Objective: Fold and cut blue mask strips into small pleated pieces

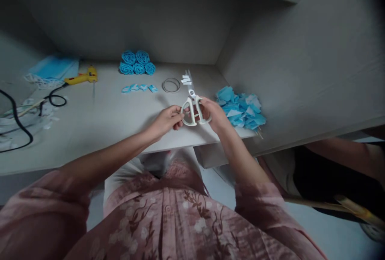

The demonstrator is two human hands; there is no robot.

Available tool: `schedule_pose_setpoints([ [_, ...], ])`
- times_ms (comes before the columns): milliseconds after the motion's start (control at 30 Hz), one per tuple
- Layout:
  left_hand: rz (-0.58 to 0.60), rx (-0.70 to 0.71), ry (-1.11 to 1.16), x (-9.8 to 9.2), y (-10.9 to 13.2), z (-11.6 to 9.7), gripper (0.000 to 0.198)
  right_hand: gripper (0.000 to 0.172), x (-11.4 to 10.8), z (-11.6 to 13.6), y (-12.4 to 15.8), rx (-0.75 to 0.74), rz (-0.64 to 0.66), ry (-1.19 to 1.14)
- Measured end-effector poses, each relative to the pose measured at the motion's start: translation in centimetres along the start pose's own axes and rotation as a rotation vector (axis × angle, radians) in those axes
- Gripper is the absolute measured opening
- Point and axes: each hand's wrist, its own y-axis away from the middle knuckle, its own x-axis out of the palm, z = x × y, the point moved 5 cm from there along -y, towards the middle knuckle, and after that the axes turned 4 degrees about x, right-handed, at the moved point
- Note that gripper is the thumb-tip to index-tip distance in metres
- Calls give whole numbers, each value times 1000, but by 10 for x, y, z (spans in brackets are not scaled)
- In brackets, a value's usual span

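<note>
My right hand (212, 112) grips the white handles of a pair of scissors (192, 105), blades pointing away from me over the grey desk (105, 115). Small white strips (186, 79) lie by the blade tips; whether they are held by the blades I cannot tell. My left hand (167, 119) is closed in a pinch at the left handle loop, touching the scissors. A heap of cut blue paper pieces (242, 111) lies just right of my right hand.
Several blue paper roses (136, 63) sit at the back of the desk, with small blue scraps (140, 88) and a thin ring (171, 85) in front. A yellow glue gun (81, 77) with black cord (18, 123) lies left, beside blue cloth (52, 69). Another person's arm (345, 156) shows at right.
</note>
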Motion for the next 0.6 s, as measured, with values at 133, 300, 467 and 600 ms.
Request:
schedule_pose_setpoints([
  [133, 41, -24, -11, 2, 12, 3, 13, 50, -8, -2, 8, -106, -265, 341],
  [300, 147, -130, 49, 18, 30, 10, 28, 48, -2, -4, 16, -175, -325, 418],
  [467, 217, -114, 49, 13, 45, 8, 33, 45, -4, -1, 20, -160, -253, 471],
  [600, 313, -100, -10, -3, 48, 1, 41, 38, -15, 7, 16, -156, -190, 518],
])
